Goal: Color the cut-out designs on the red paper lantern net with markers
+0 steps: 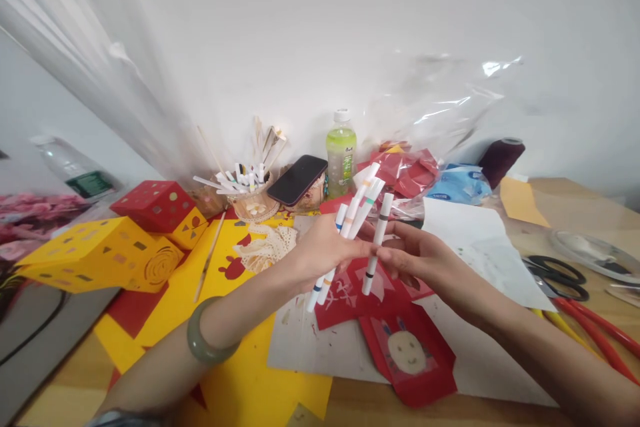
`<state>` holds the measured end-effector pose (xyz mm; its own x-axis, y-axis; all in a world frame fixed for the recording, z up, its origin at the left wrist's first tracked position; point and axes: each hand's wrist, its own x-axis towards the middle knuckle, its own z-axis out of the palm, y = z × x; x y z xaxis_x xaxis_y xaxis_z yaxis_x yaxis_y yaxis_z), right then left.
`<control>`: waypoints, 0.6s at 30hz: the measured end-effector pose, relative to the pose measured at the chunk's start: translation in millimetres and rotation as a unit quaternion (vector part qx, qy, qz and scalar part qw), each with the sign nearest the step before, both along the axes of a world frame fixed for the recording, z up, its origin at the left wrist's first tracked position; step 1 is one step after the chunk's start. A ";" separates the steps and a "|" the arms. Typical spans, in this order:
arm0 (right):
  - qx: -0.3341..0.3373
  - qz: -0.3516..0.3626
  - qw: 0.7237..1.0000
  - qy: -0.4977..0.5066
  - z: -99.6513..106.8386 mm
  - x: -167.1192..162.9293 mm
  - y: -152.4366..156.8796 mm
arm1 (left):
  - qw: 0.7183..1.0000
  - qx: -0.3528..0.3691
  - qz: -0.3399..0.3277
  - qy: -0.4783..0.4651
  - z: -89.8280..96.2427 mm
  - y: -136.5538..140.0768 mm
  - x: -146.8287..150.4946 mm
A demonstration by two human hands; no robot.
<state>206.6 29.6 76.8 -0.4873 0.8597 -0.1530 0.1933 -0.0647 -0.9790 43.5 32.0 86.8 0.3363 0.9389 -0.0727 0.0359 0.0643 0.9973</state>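
My left hand (323, 243), with a green bangle (206, 333) on its wrist, is closed around several white marker pens (369, 205) with coloured bands. My right hand (417, 253) pinches one white marker with black bands (382, 219), held upright beside the bunch. Both hands are above a red paper piece with white characters (345, 297). Nearer to me lies a red paper pouch (443, 367) bearing a pale rabbit face. Part of the bunch is hidden behind my left fingers.
A basket of markers (253, 205), a phone (299, 179) and a green drink bottle (341, 157) stand along the wall. Paper boxes (93, 255) and yellow sheets (260, 380) are at left. White paper (483, 247), black-handled scissors (560, 277) and red handles (600, 330) lie at right.
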 end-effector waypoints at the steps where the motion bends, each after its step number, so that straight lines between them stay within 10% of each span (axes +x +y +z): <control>1: -0.011 0.023 1.000 0.002 -0.1 0.3 0.1 | 1.000 0.002 0.004 0.005 -0.7 -0.7 0.7; 5: -0.023 0.081 0.996 -0.004 -5.4 2.0 -0.4 | 1.000 0.023 -0.001 0.017 -3.2 -3.3 2.4; 12: 0.013 -0.090 0.991 0.102 -6.7 6.8 -0.8 | 0.982 0.146 -0.022 0.121 0.4 -4.4 0.3; 18: -0.026 -0.090 0.986 0.141 -6.5 7.7 -5.8 | 0.972 0.136 -0.020 0.193 -1.2 -9.2 0.0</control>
<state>214.4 23.8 70.2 -0.3571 0.9307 -0.0789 -0.1045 -0.1237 -0.9868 43.5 22.8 85.6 0.3690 0.9282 0.0479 0.4076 -0.2079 0.8892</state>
